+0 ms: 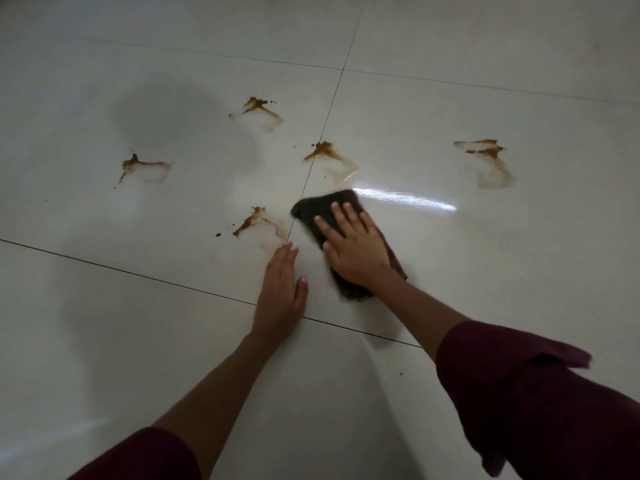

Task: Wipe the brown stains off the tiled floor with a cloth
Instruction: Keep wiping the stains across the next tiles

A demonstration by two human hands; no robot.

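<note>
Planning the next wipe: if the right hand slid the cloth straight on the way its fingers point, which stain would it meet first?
Probably the stain on the grout line, just ahead of the cloth under the right hand.

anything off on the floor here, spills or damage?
Spills, yes: five brown stains, smeared and spattered, on the pale tiled floor. Nearest stain lies beside the left hand; the farthest-right stain is well away from the cloth under the right hand. No cracked tiles visible.
</note>
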